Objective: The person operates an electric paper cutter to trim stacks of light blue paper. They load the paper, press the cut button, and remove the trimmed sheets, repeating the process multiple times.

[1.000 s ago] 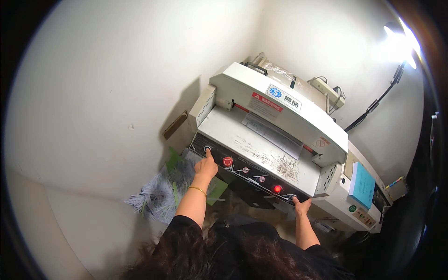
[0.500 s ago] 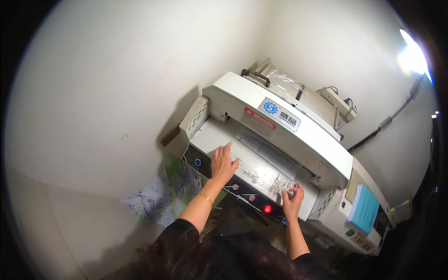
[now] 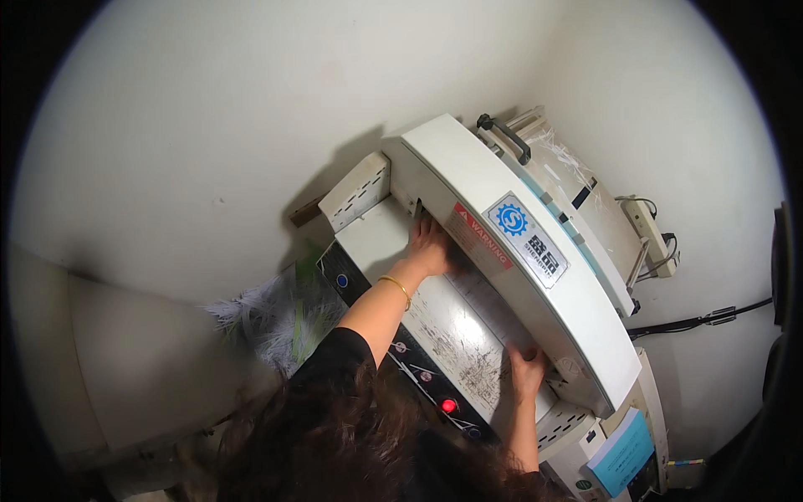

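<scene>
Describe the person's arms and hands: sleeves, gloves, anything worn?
Left hand and right hand: both bare, no gloves. The left wrist has a thin gold-coloured bangle; none visible on the right. The left sleeve is plain black, ending near the elbow. Little of the right sleeve shows.

The large arched metal machine [image 3: 456, 159] is off-white, with a red-and-white rectangular label [image 3: 483, 238] and a silvery plate [image 3: 529, 240] bearing a blue gear emblem [image 3: 512, 219]. Its flat metal bed [image 3: 443, 326] is pale, streaked and speckled dark. The long black control panel [image 3: 354, 291] has a round blue button [image 3: 342, 281] and a red light [image 3: 449, 406]. The rectangular booklet [image 3: 625, 463] is turquoise; the shredded paper strips [image 3: 284, 325] are white, mixed with green. The slim bracelet [image 3: 400, 288] is gold, the sleeve [image 3: 335, 360] black.
</scene>
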